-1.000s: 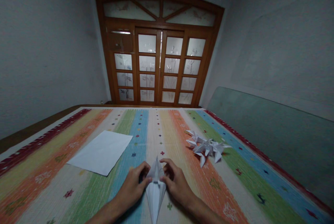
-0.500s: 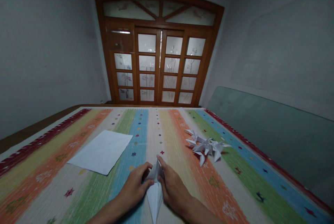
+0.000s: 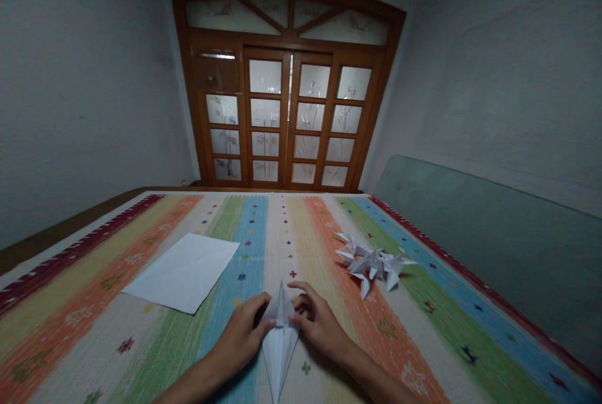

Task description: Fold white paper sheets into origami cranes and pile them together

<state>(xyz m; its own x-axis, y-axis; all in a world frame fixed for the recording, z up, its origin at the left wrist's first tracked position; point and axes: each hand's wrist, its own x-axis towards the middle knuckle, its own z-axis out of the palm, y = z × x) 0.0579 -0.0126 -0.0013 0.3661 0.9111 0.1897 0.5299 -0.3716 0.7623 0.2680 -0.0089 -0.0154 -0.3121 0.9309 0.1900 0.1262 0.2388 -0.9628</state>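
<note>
- The left hand (image 3: 244, 327) is closed narrowly on the folded paper piece (image 3: 279, 357), its thumb lying on the paper near the middle and its fingers curled at the left edge.
- The right hand (image 3: 322, 322) has its thumb on the opposite edge and seems to pinch it lightly; the forefinger reaches forward, bent, near the far tip.
- Between the two sits the paper piece itself, white and slender, with one point away from the person and a longer one towards them, low on the striped tablecloth (image 3: 308, 222).
- From where I stand, the risk is in that narrow middle: if the thumbs press unevenly, a crease could drift off centre, and a hard pull there might tear the layers. The thin tips could crumple if a finger catches them.
- Forward and to the left lies a flat white sheet (image 3: 183, 272), apart from the left hand; a sweeping forearm could nudge it.
- To the right rests a cluster of pointed paper shapes (image 3: 374, 263), close enough together to snag one another.
- Beyond the table stand wooden doors (image 3: 289, 112) with patterned glass.
- I can read no brand, label or writing anywhere.
</note>
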